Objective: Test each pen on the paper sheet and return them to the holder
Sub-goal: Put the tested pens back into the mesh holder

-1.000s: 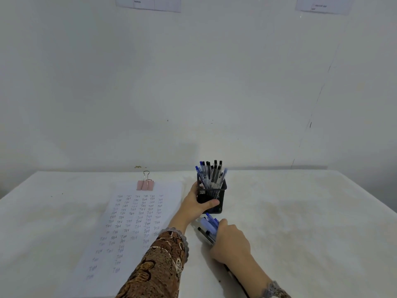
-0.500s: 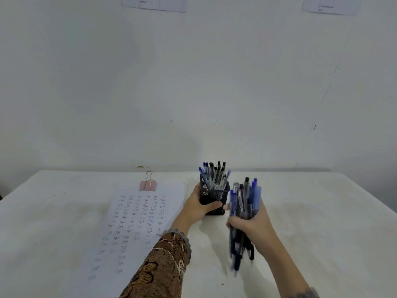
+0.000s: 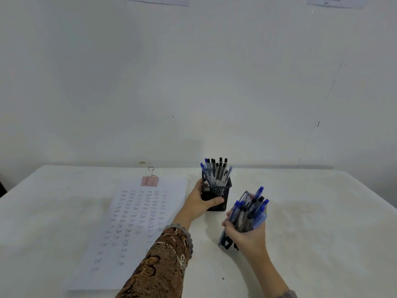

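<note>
The left hand (image 3: 198, 201) grips the holder (image 3: 216, 193) while the right hand (image 3: 247, 235), at its 5 o'clock, clutches a pen bundle (image 3: 249, 214), which looks ready to drop in.

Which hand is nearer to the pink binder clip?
Left. The left hand grips the pen holder right of the binder clip; the right hand holds a bundle of pens farther right, nearer the camera.

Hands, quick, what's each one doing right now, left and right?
Left hand: grips the black mesh pen holder on the table.
Right hand: closed around a bundle of pens, held roughly upright beside the holder.
</note>
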The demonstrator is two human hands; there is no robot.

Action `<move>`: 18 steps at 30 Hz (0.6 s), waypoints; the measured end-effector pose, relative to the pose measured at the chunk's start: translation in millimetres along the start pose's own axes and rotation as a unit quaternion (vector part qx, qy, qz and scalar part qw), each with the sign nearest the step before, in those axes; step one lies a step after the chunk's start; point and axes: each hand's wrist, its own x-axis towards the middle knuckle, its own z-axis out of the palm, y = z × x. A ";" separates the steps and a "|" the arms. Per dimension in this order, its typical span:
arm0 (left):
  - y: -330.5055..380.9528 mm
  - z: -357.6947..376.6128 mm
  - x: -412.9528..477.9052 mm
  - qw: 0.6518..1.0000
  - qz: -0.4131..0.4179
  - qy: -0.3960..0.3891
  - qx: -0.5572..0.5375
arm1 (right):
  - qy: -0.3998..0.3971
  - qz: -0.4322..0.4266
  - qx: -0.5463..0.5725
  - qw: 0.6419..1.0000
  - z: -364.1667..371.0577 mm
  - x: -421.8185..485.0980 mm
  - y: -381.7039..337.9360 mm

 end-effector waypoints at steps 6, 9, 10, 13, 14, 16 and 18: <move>1.9 0.3 -1.8 1.000 0.011 0.000 -0.006 | -0.049 -0.009 -0.060 0.997 10.8 -0.6 -5.3; 2.8 0.8 -1.8 1.000 0.015 0.001 0.004 | -0.045 -0.015 -0.062 0.997 12.3 6.7 -6.8; 3.4 0.5 -2.0 1.000 0.012 0.003 0.007 | -0.034 -0.013 -0.054 0.998 11.7 11.9 -7.4; 2.7 0.8 -2.6 1.000 0.012 0.009 0.011 | -0.006 -0.019 -0.014 1.000 10.2 29.5 -17.4; 2.2 0.9 -2.2 1.000 0.013 0.008 0.013 | 0.007 -0.027 0.010 1.000 11.2 36.4 -24.4; 2.4 1.2 -2.0 1.000 0.015 0.001 0.011 | 0.044 -0.041 0.074 0.995 15.7 52.1 -41.7; 2.1 0.9 -1.7 1.000 0.011 0.001 0.001 | 0.076 -0.048 0.155 0.984 23.1 71.2 -59.2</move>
